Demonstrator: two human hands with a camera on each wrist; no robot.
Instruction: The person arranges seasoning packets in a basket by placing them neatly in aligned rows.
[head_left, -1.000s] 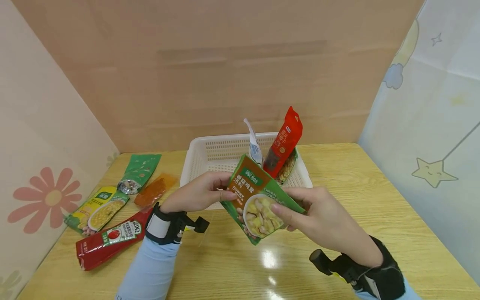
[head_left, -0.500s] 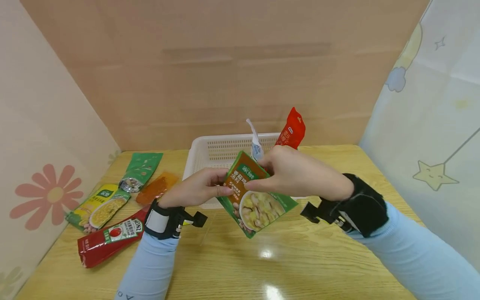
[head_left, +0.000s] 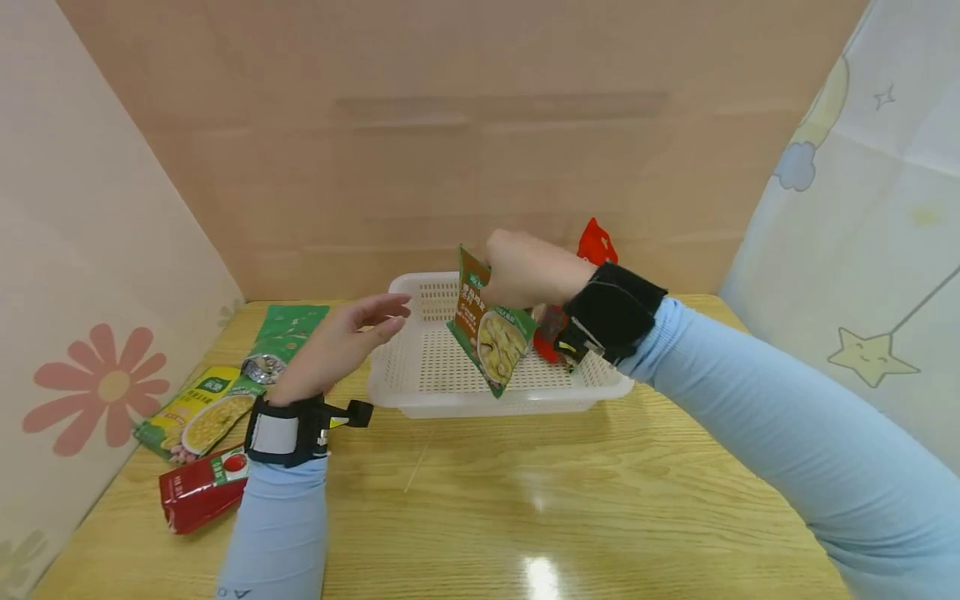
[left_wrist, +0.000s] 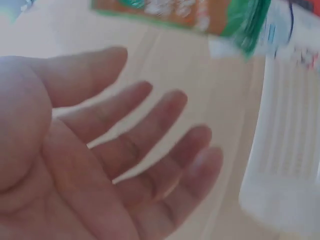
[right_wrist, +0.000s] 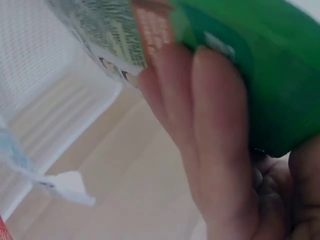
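Note:
A green and brown soup mix packet, printed with a bowl of soup, hangs tilted above the white basket. My right hand grips it by its upper edge; in the right wrist view several fingers lie along the packet's green back. My left hand is off the packet, to the left of the basket, its fingers spread and relaxed with nothing in them. The left wrist view shows that hand's palm and loose fingers below the packet's edge.
A red packet stands in the basket's right side, partly behind my right arm. On the table's left lie a green pouch, a yellow and green packet and a red ketchup pouch, partly covered by my left arm.
My left hand has let go of the soup mix packet and drawn back to the left. My right hand has shifted its grip to the top and carried the packet forward over the basket.

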